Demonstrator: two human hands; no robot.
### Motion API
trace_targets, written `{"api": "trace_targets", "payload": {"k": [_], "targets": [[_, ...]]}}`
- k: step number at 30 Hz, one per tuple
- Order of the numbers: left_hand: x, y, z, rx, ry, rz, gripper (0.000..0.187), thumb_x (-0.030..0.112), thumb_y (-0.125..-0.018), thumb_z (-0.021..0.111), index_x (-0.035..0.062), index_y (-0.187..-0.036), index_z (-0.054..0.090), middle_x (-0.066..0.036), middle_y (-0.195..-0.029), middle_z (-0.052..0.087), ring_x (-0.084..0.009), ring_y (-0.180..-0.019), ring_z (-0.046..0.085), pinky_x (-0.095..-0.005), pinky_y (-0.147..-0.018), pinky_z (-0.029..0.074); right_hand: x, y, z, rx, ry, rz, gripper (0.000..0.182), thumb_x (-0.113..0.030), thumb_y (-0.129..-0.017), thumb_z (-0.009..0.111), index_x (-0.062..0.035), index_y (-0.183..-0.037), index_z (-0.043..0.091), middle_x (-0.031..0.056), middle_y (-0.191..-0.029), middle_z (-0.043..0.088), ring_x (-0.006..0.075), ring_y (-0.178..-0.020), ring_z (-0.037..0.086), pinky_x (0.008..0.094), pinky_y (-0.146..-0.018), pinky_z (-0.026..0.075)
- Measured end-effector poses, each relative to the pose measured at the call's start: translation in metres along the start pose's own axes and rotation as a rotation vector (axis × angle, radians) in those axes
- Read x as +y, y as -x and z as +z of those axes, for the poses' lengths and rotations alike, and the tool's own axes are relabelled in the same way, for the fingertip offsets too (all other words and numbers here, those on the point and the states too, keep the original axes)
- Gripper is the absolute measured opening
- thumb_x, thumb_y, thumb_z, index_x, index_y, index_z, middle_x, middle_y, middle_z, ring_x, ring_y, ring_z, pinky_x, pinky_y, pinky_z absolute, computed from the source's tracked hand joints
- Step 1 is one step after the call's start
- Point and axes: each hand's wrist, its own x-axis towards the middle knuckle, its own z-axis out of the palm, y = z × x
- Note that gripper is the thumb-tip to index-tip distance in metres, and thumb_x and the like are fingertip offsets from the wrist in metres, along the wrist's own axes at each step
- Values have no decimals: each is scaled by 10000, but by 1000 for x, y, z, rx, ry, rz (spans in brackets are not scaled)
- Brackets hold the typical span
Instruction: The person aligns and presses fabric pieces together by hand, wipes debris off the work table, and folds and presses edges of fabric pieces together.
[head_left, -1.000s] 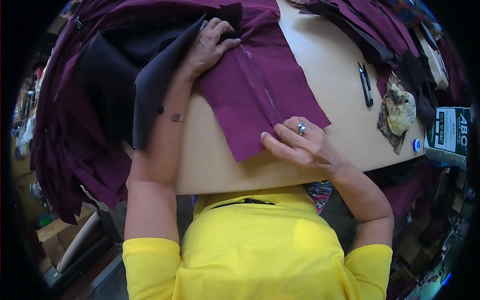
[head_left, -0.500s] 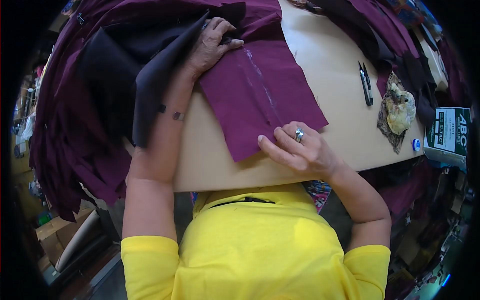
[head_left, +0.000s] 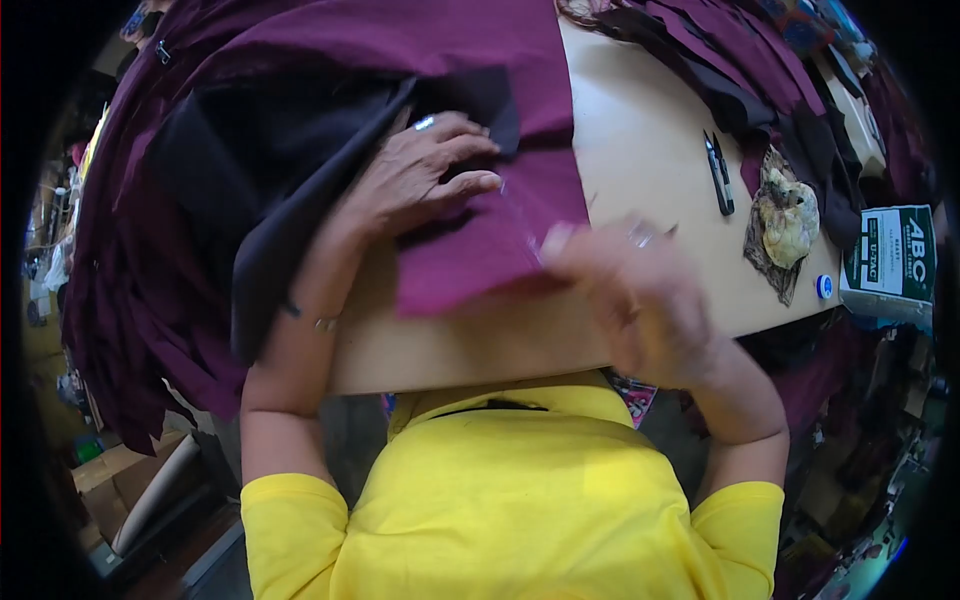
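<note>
- Since the earlier frames the right hand (head_left: 640, 300) has lifted off the near corner of the maroon cloth piece (head_left: 480, 250) and now shows as a motion-blurred shape raised at that cloth's right edge; the cloth's lower right part, flat before, is now bunched and folded in.
- The blur hides the right hand's grip, so I cannot tell whether it pinches the cloth edge or is released.
- The left hand (head_left: 420, 180) has shifted a little toward the person and lies flat, fingers spread, pressing on the maroon cloth piece where it meets the black fabric (head_left: 260, 170); its grip is released, palm down.
- The maroon cloth piece lies on the tabletop (head_left: 640, 130), at its near left part, between both hands.
- A pair of thread snips (head_left: 716, 172) lies on the bare tabletop to the right, well apart from the hands.
- A green box (head_left: 895, 262) sits at the right edge.
</note>
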Motion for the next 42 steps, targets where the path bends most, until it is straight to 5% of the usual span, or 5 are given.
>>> {"api": "trace_targets", "payload": {"k": [5, 6, 16, 38, 42], "targets": [[-40, 48, 11, 46, 1127, -444, 519, 359, -899, 526, -28, -1240, 471, -78, -1217, 513, -158, -1099, 467, -299, -984, 339, 90, -63, -31, 182, 450, 302, 283, -33, -816, 558, -47, -1097, 530, 22, -779, 587, 85, -705, 534, 241, -715, 424], [-38, 50, 6, 2, 1241, -500, 506, 335, -904, 532, -38, -1240, 468, -70, -1210, 514, -143, -1086, 468, -291, -975, 347, 94, -76, -27, 131, 28, 569, 394, -1, -784, 510, -39, -1172, 446, 116, -776, 570, 256, -765, 594, 351, -738, 463], [31, 27, -23, 30, 1063, -623, 402, 330, -921, 524, 7, -1159, 541, 9, -1042, 568, -71, -988, 487, -245, -899, 383, 180, -51, 8, 30, -80, 762, 291, -46, -846, 544, -64, -1137, 547, -45, -746, 549, 33, -685, 490, 188, -659, 401], [41, 34, -18, -27, 1164, -433, 572, 7, -752, 677, -17, -1270, 435, -56, -1172, 548, -118, -1038, 511, -273, -939, 410, 160, -27, 2, 50, -625, 861, 340, -45, -833, 608, -111, -1159, 536, -93, -711, 450, 5, -691, 469, 179, -657, 408], [45, 24, -17, -41, 1066, -437, 533, -15, -765, 651, -42, -1249, 431, -74, -1172, 549, -124, -1036, 515, -277, -935, 414, 153, -23, 20, 30, 49, 729, 324, -15, -812, 560, -68, -1130, 530, 125, -648, 585, 312, -637, 578, 339, -628, 458]]}}
